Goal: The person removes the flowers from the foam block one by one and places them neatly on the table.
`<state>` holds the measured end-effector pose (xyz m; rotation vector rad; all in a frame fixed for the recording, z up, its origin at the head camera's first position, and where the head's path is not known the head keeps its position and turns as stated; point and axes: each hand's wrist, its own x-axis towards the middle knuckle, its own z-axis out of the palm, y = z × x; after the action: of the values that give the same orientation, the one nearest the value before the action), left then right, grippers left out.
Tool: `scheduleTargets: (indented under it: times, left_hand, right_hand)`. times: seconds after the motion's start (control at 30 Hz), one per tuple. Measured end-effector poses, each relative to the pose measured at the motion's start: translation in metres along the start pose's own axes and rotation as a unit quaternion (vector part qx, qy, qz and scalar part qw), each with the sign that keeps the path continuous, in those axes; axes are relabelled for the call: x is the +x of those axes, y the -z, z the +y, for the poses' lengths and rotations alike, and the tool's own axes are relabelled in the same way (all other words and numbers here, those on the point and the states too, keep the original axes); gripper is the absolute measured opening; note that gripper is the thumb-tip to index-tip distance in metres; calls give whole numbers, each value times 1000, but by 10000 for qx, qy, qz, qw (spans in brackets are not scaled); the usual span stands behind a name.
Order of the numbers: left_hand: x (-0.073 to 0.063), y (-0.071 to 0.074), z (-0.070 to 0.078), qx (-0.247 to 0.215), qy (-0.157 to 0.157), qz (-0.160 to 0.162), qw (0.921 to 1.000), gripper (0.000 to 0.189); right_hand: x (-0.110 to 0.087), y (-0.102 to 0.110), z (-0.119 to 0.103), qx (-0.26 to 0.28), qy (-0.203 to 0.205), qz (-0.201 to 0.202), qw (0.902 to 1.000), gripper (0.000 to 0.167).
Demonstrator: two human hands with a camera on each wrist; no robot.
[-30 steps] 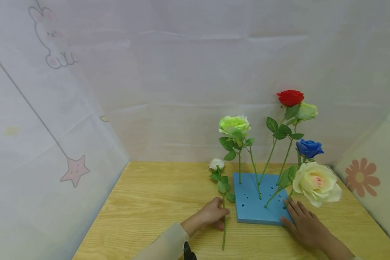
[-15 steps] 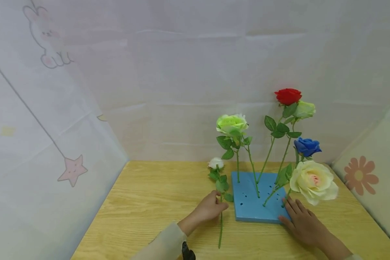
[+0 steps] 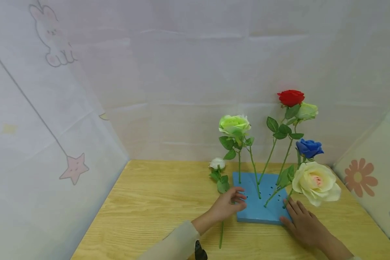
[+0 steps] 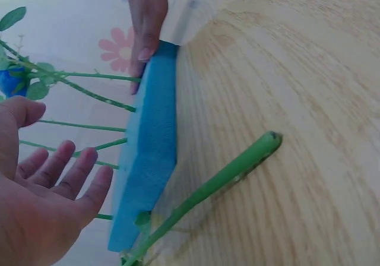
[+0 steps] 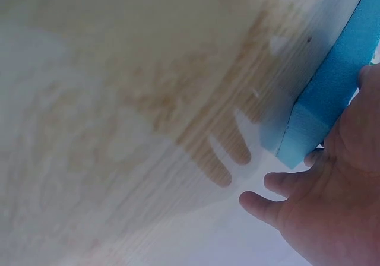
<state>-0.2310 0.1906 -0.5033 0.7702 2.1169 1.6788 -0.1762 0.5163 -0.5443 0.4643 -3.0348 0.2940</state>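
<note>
A white rose (image 3: 217, 163) lies on the table left of a blue foam board (image 3: 255, 215), its green stem (image 4: 208, 189) reaching toward the front. Over that stem and the board's left edge hovers my left hand (image 3: 226, 206), fingers relaxed and holding nothing; in the left wrist view its palm (image 4: 35, 218) is bare. My right hand (image 3: 307, 225) rests against the board's front right side. Standing in the board are a bright green rose (image 3: 234, 125), a red rose (image 3: 291, 98), a pale green rose (image 3: 307, 111), a blue rose (image 3: 309, 148) and a cream rose (image 3: 316, 183).
Several small holes dot the board's top. The wooden table (image 3: 156, 202) extends to the left. A pale cloth backdrop (image 3: 182, 90) with printed figures surrounds the table at the back and sides.
My left hand has let go of the white rose's stem and moved right, over the board's left edge. The rose stays on the table. My right hand has kept its place.
</note>
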Motion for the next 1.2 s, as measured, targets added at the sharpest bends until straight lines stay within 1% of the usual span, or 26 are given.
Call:
scheduleTargets:
  times: [0.13, 0.23, 0.37, 0.5, 0.6, 0.7, 0.9, 1.03, 1.2]
  left_hand:
    - [7, -9, -3, -134, -90, -296, 9994, 47]
    - [13, -15, -1, -166, -132, -371, 9991, 48]
    - [20, -25, 1, -92, -277, -412, 9987, 50]
    - [27, -34, 4, 39, -344, -317, 9989, 49]
    - [31, -39, 5, 96, -326, -151, 9993, 47]
    - [36, -43, 7, 58, -340, -48, 9994, 46]
    - [45, -52, 6, -15, -418, -38, 9991, 42]
    - [48, -59, 5, -41, -352, 21, 9994, 41]
    - [52, -64, 7, 79, -218, 199, 9995, 38]
  right_hand:
    - [-1, -1, 0, -22, 26, 41, 10000, 72]
    - [-1, -2, 1, -42, 29, 69, 10000, 72]
    - [-1, -3, 1, -28, -17, 37, 10000, 72]
    - [-1, -3, 1, -23, -26, -14, 10000, 72]
    - [0, -3, 1, -29, -7, -15, 10000, 72]
    - [0, -2, 2, -40, 3, 6, 10000, 72]
    - [1, -3, 3, -43, 10, 14, 10000, 72]
    - [1, -6, 5, -13, 44, 21, 10000, 71]
    - [2, -7, 7, 63, 33, -18, 10000, 72]
